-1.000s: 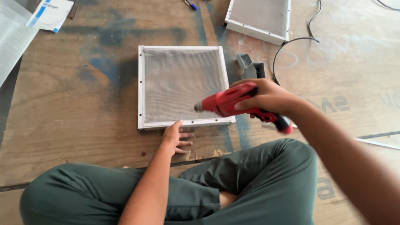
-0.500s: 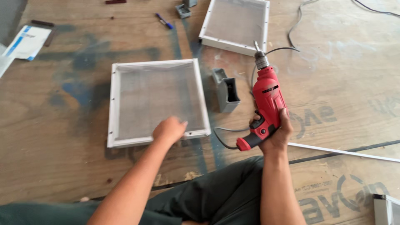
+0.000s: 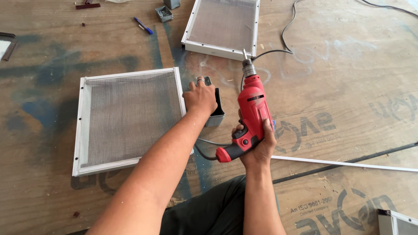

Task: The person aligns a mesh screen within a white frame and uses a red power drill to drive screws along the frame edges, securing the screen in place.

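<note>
My right hand [image 3: 257,146] is closed around the grip of the red corded drill [image 3: 250,115], holding it with the bit pointing up and away from me, clear of any workpiece. The bit touches nothing. My left hand [image 3: 200,96] lies palm down, fingers loosely spread, over the small grey metal box [image 3: 216,114] that sits just beside the right edge of the near mesh frame [image 3: 128,119]. Whether the fingers grip the box or merely rest on it, I cannot tell.

The near mesh frame lies flat on the plywood floor [image 3: 348,87], white border closed on all four sides and mesh stretched across; I judge it assembled or close to it. A second mesh frame [image 3: 222,26] lies farther off, also looking complete. A loose white strip [image 3: 348,164] lies on the floor to my right, and the corner of another frame [image 3: 398,223] shows at the lower right, so I judge more assembly remains. A blue pen [image 3: 143,25] and a small tray of fasteners [image 3: 164,13] lie well beyond the frames.
</note>
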`<state>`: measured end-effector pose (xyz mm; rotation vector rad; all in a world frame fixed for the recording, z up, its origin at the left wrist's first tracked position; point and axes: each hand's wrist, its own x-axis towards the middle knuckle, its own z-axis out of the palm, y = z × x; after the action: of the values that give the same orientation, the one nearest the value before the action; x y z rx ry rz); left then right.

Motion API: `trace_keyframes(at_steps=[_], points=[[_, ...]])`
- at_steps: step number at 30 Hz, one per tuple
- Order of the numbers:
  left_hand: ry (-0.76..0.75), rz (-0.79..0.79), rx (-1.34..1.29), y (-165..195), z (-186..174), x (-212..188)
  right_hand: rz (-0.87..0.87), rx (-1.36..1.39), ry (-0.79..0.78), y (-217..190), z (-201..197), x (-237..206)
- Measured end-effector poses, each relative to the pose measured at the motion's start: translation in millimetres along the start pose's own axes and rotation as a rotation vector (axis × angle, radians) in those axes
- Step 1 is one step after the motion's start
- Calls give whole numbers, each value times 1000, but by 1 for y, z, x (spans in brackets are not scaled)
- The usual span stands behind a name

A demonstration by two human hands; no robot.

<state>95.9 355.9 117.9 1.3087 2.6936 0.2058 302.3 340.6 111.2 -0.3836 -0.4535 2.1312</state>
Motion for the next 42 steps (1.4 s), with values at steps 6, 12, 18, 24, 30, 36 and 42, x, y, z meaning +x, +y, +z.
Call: trace_keyframes(at_steps=[6, 12, 18, 24, 30, 36, 42], points=[[94, 55, 71, 3, 29, 13, 18, -38, 15, 5, 5, 4], [166, 116, -70, -2, 32, 7, 20, -70, 12, 6, 5, 3], [108, 57, -463, -27, 18, -3, 23, -99, 37, 7, 3, 4], [-123, -235, -1465, -85, 18, -12, 165, -169, -1, 9, 2, -1], [-40, -366, -2123, -173, 17, -39, 326, -478, -198, 30, 21, -15], [142, -441, -2289, -225, 8, -75, 381, -653, -299, 57, 47, -32], [157, -466, -2255, -236, -3, -106, 414, -715, -304, 65, 52, -39]])
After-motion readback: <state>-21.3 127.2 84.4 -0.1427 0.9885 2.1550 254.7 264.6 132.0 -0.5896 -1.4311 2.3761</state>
